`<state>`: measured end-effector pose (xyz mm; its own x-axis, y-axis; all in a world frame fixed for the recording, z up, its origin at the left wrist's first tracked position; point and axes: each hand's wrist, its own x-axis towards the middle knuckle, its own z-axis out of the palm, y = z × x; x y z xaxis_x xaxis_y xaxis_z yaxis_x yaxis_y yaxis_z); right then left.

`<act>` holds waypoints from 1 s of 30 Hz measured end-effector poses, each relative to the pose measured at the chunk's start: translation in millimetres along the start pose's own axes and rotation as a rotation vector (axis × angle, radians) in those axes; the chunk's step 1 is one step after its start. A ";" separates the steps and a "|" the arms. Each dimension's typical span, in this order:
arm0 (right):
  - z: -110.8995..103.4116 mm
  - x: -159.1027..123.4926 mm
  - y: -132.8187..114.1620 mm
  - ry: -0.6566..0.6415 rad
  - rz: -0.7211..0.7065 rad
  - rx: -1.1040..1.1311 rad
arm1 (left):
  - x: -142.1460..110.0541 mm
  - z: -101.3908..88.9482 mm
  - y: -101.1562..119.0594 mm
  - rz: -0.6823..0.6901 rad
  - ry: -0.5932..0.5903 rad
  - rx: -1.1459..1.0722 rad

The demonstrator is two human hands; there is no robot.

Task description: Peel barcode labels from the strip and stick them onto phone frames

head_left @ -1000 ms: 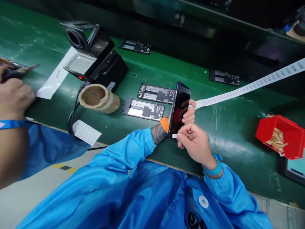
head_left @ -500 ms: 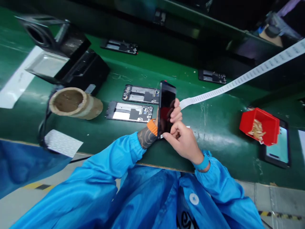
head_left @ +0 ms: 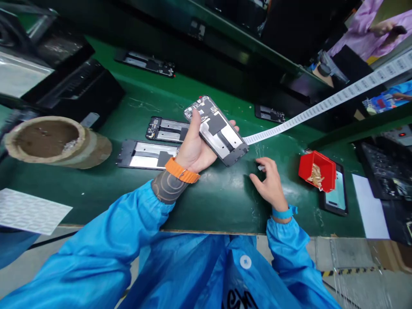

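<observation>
My left hand point(head_left: 196, 148) is closed around an opened phone point(head_left: 222, 133), its thumb over the circuit board end. The phone's inner side faces up, showing a metal plate and dark tape. My right hand point(head_left: 270, 182) is over the bench to the right, apart from the phone. Its fingers are curled, and a small whitish piece point(head_left: 261, 168) shows at the fingertips, too small to name. Left of the phone, two more opened phones lie on the bench, a nearer one point(head_left: 146, 155) and a farther one point(head_left: 169, 130), both partly covered by my left hand.
A long label strip point(head_left: 309, 111) runs up to the right. A red bin point(head_left: 326, 174) of small tan pieces rests on a tablet-like device point(head_left: 337, 201). A cardboard tube point(head_left: 96, 148) and a black box point(head_left: 86, 86) are at left. A co-worker's pink sleeve point(head_left: 363, 25) shows at upper right.
The phone has turned from its black screen side to its open inner side. My right hand has let go of it and moved right. The view has shifted rightward.
</observation>
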<state>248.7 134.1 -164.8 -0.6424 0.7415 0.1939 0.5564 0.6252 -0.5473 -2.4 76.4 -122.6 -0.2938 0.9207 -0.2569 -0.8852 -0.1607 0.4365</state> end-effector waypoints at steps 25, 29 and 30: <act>50.5 49.4 -28.9 -0.104 -0.160 0.060 | -6.3 -1.0 13.3 -0.174 0.041 0.124; 42.3 46.0 -31.5 -0.114 -0.133 0.054 | -11.1 4.1 12.5 -0.191 0.093 0.199; 40.4 46.3 -33.7 -0.115 -0.131 0.039 | -11.1 3.0 13.1 -0.184 0.110 0.224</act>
<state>178.9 137.6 -170.3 -0.7653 0.6202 0.1725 0.4447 0.7031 -0.5549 -9.6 65.1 -111.4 -0.1845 0.8809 -0.4359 -0.8292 0.0985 0.5502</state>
